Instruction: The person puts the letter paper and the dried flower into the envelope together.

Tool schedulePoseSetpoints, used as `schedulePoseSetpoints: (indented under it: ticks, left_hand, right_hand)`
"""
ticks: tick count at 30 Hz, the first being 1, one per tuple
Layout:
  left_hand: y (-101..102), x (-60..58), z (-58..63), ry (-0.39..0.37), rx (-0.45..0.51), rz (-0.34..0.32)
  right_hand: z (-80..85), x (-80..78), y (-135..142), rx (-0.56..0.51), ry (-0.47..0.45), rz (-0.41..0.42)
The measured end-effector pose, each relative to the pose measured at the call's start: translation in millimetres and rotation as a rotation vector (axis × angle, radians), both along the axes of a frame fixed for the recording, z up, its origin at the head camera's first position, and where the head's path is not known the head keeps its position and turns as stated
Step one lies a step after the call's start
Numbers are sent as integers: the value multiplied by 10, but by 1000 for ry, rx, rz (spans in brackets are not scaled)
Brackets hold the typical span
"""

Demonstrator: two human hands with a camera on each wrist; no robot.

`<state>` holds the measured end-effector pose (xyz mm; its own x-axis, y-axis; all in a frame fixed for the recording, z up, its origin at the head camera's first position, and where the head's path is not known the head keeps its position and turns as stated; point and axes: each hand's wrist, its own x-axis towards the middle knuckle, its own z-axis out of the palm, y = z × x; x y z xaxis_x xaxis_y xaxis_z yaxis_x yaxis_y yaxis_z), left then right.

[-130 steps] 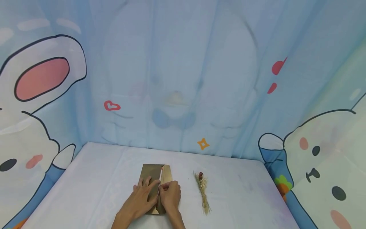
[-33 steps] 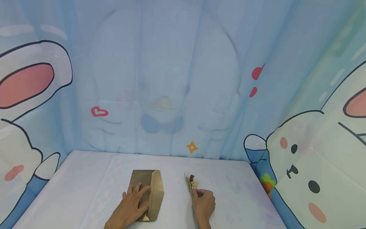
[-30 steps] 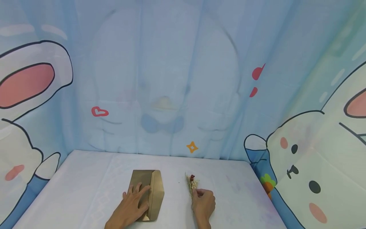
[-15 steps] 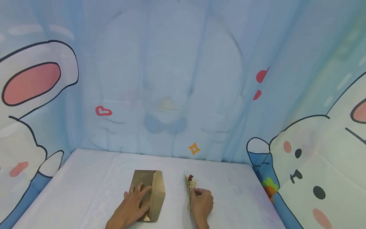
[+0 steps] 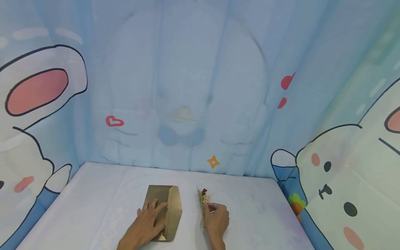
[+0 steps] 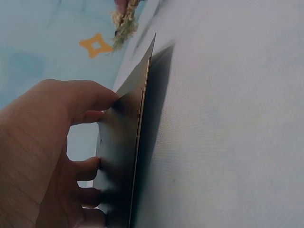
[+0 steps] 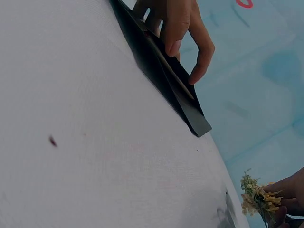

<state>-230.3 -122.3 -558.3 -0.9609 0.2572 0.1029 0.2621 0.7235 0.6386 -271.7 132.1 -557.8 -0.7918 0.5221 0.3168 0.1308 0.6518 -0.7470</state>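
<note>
A gold envelope (image 5: 174,215) lies on the white cloth, its wide flap folded out to the right. My left hand (image 5: 142,224) rests on it with fingers spread; in the left wrist view the fingertips touch the envelope's dark face (image 6: 118,147). To the right, my right hand (image 5: 216,220) pinches a small bunch of dried flowers (image 5: 201,198) between thumb and fingers. A dark red bloom tops the bunch, and pale blossoms (image 7: 256,197) show in the right wrist view. The fingers partly hide the stems.
White cloth (image 5: 259,215) covers the table. Behind it and at both sides hangs a blue curtain (image 5: 187,69) printed with cartoon rabbits. In the right wrist view, a small dark red fragment (image 7: 52,141) lies on the cloth.
My right hand has left the envelope's flap side, gripped the dried flowers and carried them slightly left, toward the envelope. The flap is spread wider. My left hand stays on the envelope.
</note>
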Motion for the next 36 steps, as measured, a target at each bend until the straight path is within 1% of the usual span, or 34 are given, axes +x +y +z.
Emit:
schedulePoseSetpoints:
  ticks: [6,11,20,27,36]
  left_hand:
    - [4,-8,-20,-18,11,-2]
    - [-6,-15,-24,-25,16,2]
    - [-4,-53,-61,-34,-3,9]
    - [-11,-70,-55,-13,-13,6]
    - [-12,-82,-34,-7,-20,6]
  right_hand:
    - [25,24,-100,-18,-4,24]
    - [40,25,-212,-24,25,64]
    - [40,18,-351,-14,56,83]
    - [25,27,-452,-10,30,106]
    - [5,24,-617,-10,5,172]
